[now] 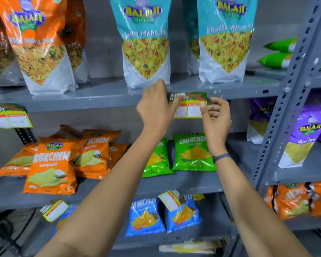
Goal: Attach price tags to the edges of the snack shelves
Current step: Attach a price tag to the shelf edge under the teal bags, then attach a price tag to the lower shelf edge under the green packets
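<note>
A green, red and yellow price tag (190,105) lies against the front edge of the upper grey shelf (100,102), below two teal snack bags. My left hand (156,106) presses on the tag's left side, one finger reaching up to the shelf top. My right hand (214,113) pinches the tag's right edge between thumb and fingers. Another price tag (8,115) hangs on the same shelf edge at far left. Two more tags (55,210) (171,199) hang tilted from the lower shelf edge.
Orange bags (52,167) and green bags (192,153) of chips lie on the middle shelf, blue bags (145,217) below. A perforated grey upright (289,93) stands at right, with purple and orange bags on the neighbouring rack.
</note>
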The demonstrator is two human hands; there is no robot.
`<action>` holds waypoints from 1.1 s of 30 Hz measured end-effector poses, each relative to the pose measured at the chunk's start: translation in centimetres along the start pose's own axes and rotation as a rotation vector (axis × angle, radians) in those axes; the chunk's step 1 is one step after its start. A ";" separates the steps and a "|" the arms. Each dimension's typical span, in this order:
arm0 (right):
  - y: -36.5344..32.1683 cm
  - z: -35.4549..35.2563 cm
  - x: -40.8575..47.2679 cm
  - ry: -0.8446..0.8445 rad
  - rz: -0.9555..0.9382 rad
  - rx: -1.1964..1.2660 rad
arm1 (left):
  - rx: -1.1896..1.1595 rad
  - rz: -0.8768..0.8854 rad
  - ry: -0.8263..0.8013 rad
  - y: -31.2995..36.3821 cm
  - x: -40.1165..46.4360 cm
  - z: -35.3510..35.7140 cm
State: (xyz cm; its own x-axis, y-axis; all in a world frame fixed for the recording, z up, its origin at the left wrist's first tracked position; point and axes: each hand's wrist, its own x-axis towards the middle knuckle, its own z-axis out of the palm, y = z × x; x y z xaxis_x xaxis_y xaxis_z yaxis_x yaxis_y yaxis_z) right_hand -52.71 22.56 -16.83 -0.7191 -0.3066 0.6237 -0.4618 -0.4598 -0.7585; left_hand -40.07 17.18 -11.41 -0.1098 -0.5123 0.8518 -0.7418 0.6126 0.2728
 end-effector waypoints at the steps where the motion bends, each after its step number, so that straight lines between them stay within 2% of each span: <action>1: 0.9 -0.4 -0.9 0.020 0.020 0.007 | -0.038 0.000 0.063 -0.7 -1.3 0.2; 3: 3.0 -1.2 -3.1 0.024 0.079 -0.011 | -0.076 0.047 0.141 -2.3 -4.7 1.2; 5: 5.7 -1.9 -5.5 0.012 0.164 -0.047 | -0.081 0.109 0.051 -3.9 -8.8 2.8; 7: 8.8 -2.6 -8.5 0.004 0.268 -0.115 | -0.098 0.139 -0.184 -5.6 -13.3 4.6; 11: 15.0 -4.3 -15.6 -0.005 0.562 -0.220 | -0.048 0.060 -0.720 -8.7 -20.6 7.6; 15: 19.4 -4.5 -20.9 -0.103 0.985 -0.114 | 0.073 0.024 -0.997 -10.1 -23.3 9.6; 17: 20.8 -4.1 -22.2 -0.233 1.132 -0.088 | 0.094 0.045 -1.028 -10.2 -23.5 10.4; 20: 21.8 -3.5 -22.3 -0.357 1.138 -0.073 | 0.102 0.081 -1.034 -9.6 -23.0 11.5; 29: 22.2 -3.9 -20.1 -0.505 1.289 -0.041 | 0.172 0.100 -1.154 -8.2 -21.5 14.2; 33: 22.0 -4.1 -19.2 -0.553 1.231 -0.065 | 0.140 0.044 -1.204 -8.2 -21.2 14.5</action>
State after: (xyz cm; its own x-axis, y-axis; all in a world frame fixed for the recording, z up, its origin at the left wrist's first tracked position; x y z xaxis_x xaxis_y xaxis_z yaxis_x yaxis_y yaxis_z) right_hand -51.23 21.79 -46.22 -0.3857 -0.7876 -0.4805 0.2913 0.3901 -0.8735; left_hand -41.21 14.33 -38.18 -0.6265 -0.7697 -0.1225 -0.7787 0.6115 0.1402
